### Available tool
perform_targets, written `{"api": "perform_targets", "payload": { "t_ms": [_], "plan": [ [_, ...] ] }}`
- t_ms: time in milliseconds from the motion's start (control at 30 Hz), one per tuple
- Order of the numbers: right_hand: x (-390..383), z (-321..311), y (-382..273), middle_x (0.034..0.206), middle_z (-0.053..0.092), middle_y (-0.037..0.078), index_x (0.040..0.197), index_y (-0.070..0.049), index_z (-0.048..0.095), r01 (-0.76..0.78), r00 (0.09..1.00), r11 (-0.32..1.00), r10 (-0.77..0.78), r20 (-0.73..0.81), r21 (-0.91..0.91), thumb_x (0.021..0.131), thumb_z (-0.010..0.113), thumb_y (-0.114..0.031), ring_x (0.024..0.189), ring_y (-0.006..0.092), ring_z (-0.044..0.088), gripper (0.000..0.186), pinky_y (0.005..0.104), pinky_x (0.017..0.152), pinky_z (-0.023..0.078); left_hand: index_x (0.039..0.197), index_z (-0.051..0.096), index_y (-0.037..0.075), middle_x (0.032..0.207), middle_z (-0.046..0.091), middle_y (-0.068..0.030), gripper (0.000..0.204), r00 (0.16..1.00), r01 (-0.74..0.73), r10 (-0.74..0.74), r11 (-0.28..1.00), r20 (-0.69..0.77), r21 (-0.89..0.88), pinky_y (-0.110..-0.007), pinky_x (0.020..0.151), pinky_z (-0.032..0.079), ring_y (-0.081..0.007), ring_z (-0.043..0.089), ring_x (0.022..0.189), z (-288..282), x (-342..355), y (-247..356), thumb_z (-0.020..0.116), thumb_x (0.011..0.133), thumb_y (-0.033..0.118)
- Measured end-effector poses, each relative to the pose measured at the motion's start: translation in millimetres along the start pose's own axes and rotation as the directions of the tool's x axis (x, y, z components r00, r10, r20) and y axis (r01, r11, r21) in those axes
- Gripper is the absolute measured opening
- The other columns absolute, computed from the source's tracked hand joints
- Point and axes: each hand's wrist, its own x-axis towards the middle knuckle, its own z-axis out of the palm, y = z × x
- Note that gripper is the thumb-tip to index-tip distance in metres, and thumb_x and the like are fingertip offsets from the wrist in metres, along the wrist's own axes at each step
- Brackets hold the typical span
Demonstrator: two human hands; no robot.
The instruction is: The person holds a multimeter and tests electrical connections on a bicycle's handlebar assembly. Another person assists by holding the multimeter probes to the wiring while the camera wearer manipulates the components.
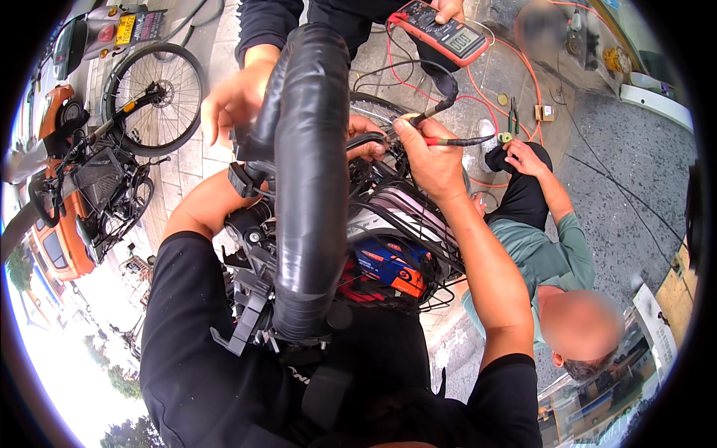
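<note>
Right grip holds probe — basket holds package.

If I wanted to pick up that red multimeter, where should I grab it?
Probably pinch the red multimeter by its near long edge, coming from the wearer's side: that edge looks free, while a co-worker's hand is on the far one. A rim grip also spares the camera-facing screen.

Box in wire basket; multimeter ahead; bicycle wheel left.
</note>
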Motion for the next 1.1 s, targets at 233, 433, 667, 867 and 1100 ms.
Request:
{"api": "perform_targets", "payload": {
  "t_ms": [233,433,667,867,1100],
  "plan": [
    [1,-1,-6,0.078,0.073,0.008,0.097,0.002,0.074,-0.007,1.0,1.0,0.007,0.015,-0.008,0.101,0.074,-0.016,0.07,0.0117,0.067,0.018,0.0312,0.064,0.053,0.123,0.071,-0.004,0.115,0.077,-0.0131,0.02,1.0,0.018,-0.018,0.999,-0.003,0.047,-0.03,0.087,0.062,-0.0187,0.076,0.103,4,0,9,0.07,0.103,-0.001],
    [1,-1,8,0.077,0.072,0.006,0.096,0.001,0.073,-0.016,0.999,1.0,0.016,0.034,0.018,0.102,0.074,-0.016,0.069,0.0098,0.064,0.018,0.03,0.063,0.052,0.124,0.071,-0.004,0.115,0.078,-0.0136,0.021,1.0,0.016,-0.016,0.999,-0.011,0.042,-0.031,0.088,0.062,-0.0187,0.077,0.102,5,0,10,0.07,0.103,0.0],
    [1,-1,-7,0.075,0.071,0.005,0.095,0.001,0.073,-0.073,0.997,0.994,0.07,0.04,0.082,0.103,0.073,-0.016,0.068,0.0083,0.062,0.019,0.0305,0.061,0.051,0.123,0.071,-0.004,0.115,0.078,-0.0135,0.02,0.999,-0.022,0.019,0.995,0.032,0.1,-0.031,0.088,0.062,-0.018,0.077,0.101,5,1,14,0.069,0.104,0.0],
    [1,-2,-6,0.074,0.071,0.007,0.094,0.001,0.073,-0.033,0.999,0.999,0.033,0.039,-0.006,0.102,0.074,-0.017,0.067,0.0095,0.062,0.02,0.0315,0.061,0.05,0.123,0.071,-0.005,0.113,0.078,-0.0127,0.02,1.0,0.02,-0.02,0.997,0.002,0.076,-0.03,0.088,0.061,-0.017,0.076,0.101,3,0,7,0.069,0.104,0.0],
    [1,-2,-7,0.074,0.071,0.007,0.094,0.001,0.073,-0.022,0.999,1.0,0.022,0.027,-0.008,0.102,0.074,-0.017,0.067,0.0103,0.061,0.019,0.0322,0.061,0.05,0.123,0.071,-0.005,0.112,0.077,-0.0131,0.021,1.0,-0.002,0.0,0.999,0.03,0.048,-0.031,0.087,0.061,-0.0168,0.075,0.1,7,1,12,0.07,0.104,0.0]
  ]
}}
